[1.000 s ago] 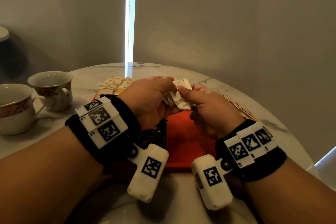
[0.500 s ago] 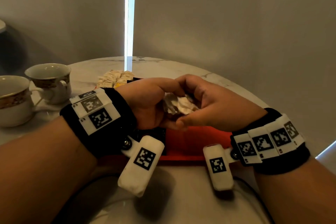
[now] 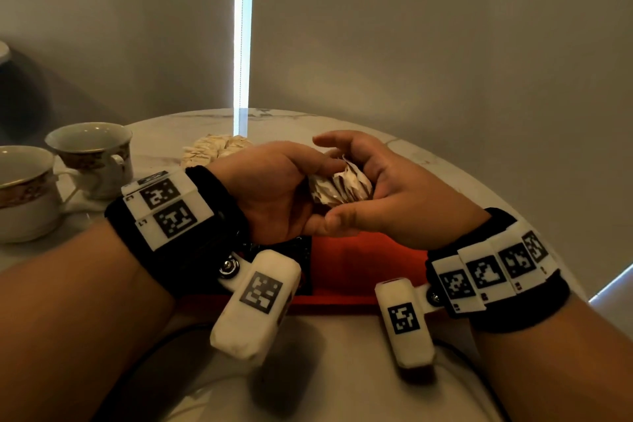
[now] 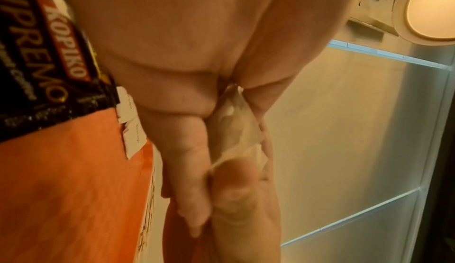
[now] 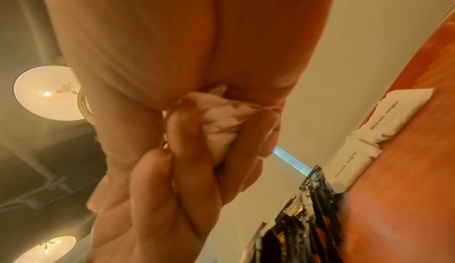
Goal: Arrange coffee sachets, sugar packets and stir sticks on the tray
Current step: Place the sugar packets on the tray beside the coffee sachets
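Both hands meet above the orange-red tray (image 3: 356,267) and hold one bundle of white sugar packets (image 3: 340,187) between them. My left hand (image 3: 298,185) grips the bundle's left side, thumb on top. From the right, my right hand (image 3: 380,185) cups it, thumb underneath and fingers curled over. The same bundle (image 4: 234,123) shows between the fingers in the left wrist view, and again as crumpled packets (image 5: 219,123) in the right wrist view. Black coffee sachets (image 4: 49,63) lie on the tray's near left. Loose "brown sugar" packets (image 5: 384,125) lie at its far edge. Stir sticks are hidden.
Two gilt-rimmed cups (image 3: 92,154) (image 3: 24,192) stand on the round marble table (image 3: 164,134) at the left. A heap of further sugar packets (image 3: 215,147) lies behind my left wrist. The table's rim curves away close on the right.
The right hand has turned palm-up and now cradles the bundle instead of pinching it from above. Both hands have sunk slightly toward the tray.
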### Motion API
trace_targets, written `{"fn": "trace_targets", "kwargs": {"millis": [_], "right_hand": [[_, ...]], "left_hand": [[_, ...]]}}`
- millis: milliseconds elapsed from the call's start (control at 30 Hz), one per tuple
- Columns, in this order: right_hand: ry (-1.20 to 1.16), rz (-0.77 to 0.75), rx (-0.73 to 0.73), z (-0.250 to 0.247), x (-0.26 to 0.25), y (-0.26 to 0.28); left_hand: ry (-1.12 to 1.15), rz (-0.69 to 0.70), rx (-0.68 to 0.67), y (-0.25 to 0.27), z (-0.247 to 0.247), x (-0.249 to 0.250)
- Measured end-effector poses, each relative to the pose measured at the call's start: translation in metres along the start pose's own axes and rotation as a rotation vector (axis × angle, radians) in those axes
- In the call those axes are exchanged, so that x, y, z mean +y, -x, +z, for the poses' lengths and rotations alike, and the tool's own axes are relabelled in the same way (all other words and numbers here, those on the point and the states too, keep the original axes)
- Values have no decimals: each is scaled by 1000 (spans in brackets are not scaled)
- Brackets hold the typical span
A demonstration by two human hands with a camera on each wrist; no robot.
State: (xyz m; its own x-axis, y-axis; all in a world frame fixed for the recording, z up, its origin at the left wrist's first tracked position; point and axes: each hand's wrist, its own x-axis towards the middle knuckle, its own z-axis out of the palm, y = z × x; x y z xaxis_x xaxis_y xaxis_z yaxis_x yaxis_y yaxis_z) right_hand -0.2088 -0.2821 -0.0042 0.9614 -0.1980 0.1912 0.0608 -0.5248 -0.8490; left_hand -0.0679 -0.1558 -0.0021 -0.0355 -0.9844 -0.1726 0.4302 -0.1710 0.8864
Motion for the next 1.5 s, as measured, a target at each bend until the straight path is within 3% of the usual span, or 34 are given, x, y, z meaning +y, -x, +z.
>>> {"fn": "trace_targets", "kwargs": {"millis": [200, 333, 467, 700, 833, 967, 1167, 1300, 1400, 1500], "right_hand": [[37, -46, 112, 2, 6, -4], [-82, -77, 180, 0, 4, -5], [-83, -66, 160, 2, 6, -6], [-78, -12, 1, 2, 3, -1], [-142, -52, 168, -7, 4, -5], [-168, -26, 187, -6, 8, -7], [-569, 26, 304, 4, 3, -13], [-513, 9, 361, 10, 6, -13], [-551, 21, 436, 12, 6, -15], [-581, 83, 508, 13, 8, -18]], "left_hand": [[105, -1, -53, -1, -5, 3], [-50, -46, 32, -3, -4, -1], [-59, -11, 59, -3, 3, -2], [74, 109, 79, -3, 12, -7], [164, 171, 169, -4, 13, -4], [165, 252, 137, -4, 12, -5], [250, 346, 200, -7, 13, -4], [153, 323, 177, -5, 9, -4], [38, 264, 247, -4, 7, -4], [89, 308, 278, -4, 6, -1]]}}
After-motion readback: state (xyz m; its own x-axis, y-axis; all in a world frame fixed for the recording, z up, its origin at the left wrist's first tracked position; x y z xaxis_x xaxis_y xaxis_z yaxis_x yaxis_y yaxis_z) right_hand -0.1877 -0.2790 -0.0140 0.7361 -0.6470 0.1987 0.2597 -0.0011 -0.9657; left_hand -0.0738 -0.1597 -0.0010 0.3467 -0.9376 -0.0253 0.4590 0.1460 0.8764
